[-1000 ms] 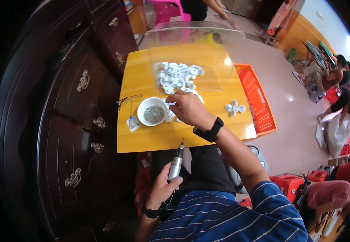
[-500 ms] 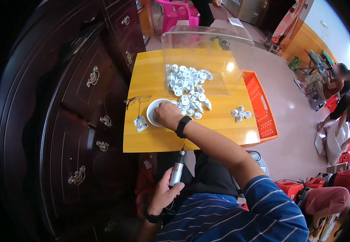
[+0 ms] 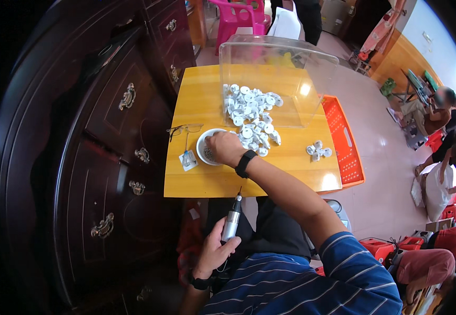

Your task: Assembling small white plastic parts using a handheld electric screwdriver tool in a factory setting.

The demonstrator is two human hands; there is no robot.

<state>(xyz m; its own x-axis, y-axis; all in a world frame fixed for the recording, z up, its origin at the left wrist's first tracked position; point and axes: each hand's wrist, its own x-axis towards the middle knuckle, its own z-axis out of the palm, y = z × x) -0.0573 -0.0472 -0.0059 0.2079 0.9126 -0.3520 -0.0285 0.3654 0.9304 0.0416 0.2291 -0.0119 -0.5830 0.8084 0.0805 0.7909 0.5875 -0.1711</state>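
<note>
My left hand [image 3: 215, 254] is closed round a silver and black electric screwdriver [image 3: 231, 224], its thin bit pointing up toward the table's near edge. My right hand [image 3: 227, 147] reaches over a white bowl [image 3: 199, 143], fingers bent together and dipping inside. Small grey metal pieces, seemingly screws [image 3: 208, 154], lie in the bowl. Whatever the fingertips hold is hidden. Just beyond the bowl, a heap of white round plastic parts [image 3: 250, 113] spreads from a clear plastic bin [image 3: 312, 79] tipped on its side. Several similar parts [image 3: 318, 151] form a small group at the right.
Eyeglasses [image 3: 186, 129] and a small screwdriver [image 3: 186, 152] on a white card lie left of the bowl on the yellow table [image 3: 196, 181]. An orange crate [image 3: 346, 142] stands against the table's right side. Dark drawers [image 3: 107, 157] rise at left; people sit and bend at far right.
The view has shifted slightly. My right hand stays at the bowl and my left keeps hold of the electric screwdriver. In the background, a person by the pink chairs has moved right.
</note>
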